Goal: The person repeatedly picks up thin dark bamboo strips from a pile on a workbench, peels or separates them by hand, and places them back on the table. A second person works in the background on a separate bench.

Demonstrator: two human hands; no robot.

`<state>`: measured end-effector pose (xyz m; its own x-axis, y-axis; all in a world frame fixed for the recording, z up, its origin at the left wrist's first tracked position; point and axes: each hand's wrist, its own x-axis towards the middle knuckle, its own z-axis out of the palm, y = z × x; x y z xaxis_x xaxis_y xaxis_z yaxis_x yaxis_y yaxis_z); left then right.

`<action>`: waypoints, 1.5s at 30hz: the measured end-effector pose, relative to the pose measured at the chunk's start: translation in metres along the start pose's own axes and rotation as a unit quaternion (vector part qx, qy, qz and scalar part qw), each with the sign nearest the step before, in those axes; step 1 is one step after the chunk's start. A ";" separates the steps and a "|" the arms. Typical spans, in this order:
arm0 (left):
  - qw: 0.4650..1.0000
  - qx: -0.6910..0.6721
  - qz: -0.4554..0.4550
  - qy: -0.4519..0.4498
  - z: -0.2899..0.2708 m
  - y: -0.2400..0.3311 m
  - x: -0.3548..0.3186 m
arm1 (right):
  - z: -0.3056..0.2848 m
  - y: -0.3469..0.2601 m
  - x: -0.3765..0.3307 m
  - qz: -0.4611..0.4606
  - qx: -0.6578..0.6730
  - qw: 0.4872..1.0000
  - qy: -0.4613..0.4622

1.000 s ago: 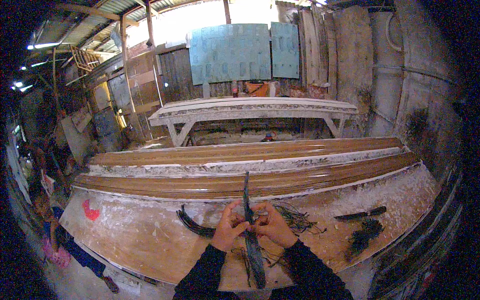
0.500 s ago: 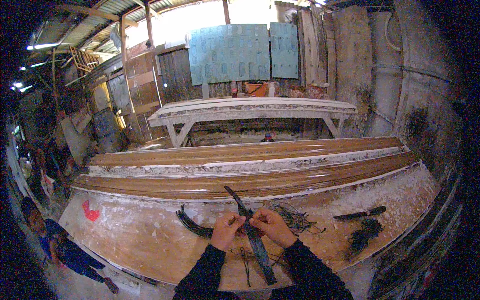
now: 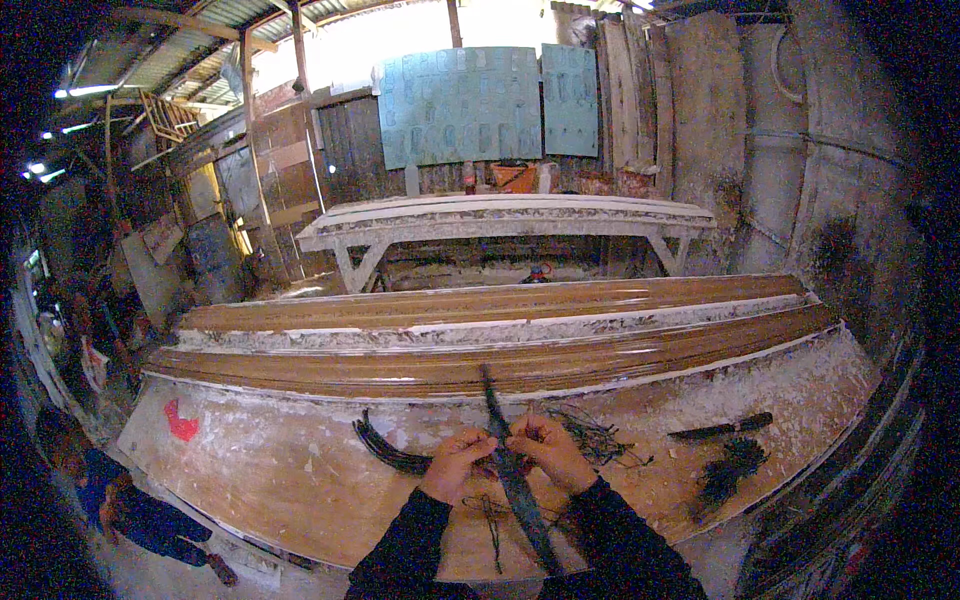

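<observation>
A: Entry, left to right. Far left on the counter: a red mark, nothing else there. Next, a curved bundle of dark strips lying flat, near the left hand but apart from it.

B: State of the hands?

A: Left hand curled, fingertips pinched on the long dark strip. Right hand likewise curled and pinching the same strip, just beside the left. Both work at one spot roughly mid-length. What the fingers do at that spot I cannot tell; too small.

B: Where does the strip run?

A: Far end points toward the brown mouldings; near end passes between the forearms toward the near edge of the counter. It is held slightly off the surface at the grip.

B: Progress?

A: My judgement only: one strip in hand, mid-handling. The bundle to the left looks like stock or finished pieces; I cannot say which. A loose tangle of thin fibres lies just right of the right hand, and some more under the wrists, possibly strippings. So some material appears processed, more remains.

B: Further right?

A: A dark knife-like tool lying untouched, and nearer, a dark clump of fibre. Both well apart from the hands.
</observation>
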<state>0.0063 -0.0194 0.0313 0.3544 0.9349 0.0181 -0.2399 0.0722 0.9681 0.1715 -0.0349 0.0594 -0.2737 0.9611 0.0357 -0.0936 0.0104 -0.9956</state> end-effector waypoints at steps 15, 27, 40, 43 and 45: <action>0.996 0.080 0.035 -0.028 -0.004 -0.008 0.004 | -0.003 0.001 0.000 -0.036 0.049 0.996 0.061; 0.960 0.234 0.113 0.104 0.005 0.008 -0.005 | 0.001 -0.003 -0.002 -0.028 -0.055 0.997 -0.050; 1.000 0.017 0.016 0.021 0.002 0.003 0.001 | 0.001 0.007 0.005 -0.065 0.003 0.998 0.021; 1.000 0.003 0.021 0.015 0.002 0.003 -0.001 | -0.003 0.011 0.008 -0.061 0.057 0.996 0.014; 1.000 -0.025 -0.006 0.010 0.002 0.005 -0.003 | -0.006 0.013 0.009 -0.035 0.103 0.994 0.003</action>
<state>0.0056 -0.0224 0.0370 0.3385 0.9410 0.0013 -0.2814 0.0999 0.9544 0.1734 -0.0243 0.0468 -0.2549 0.9615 0.1031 -0.3067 0.0208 -0.9516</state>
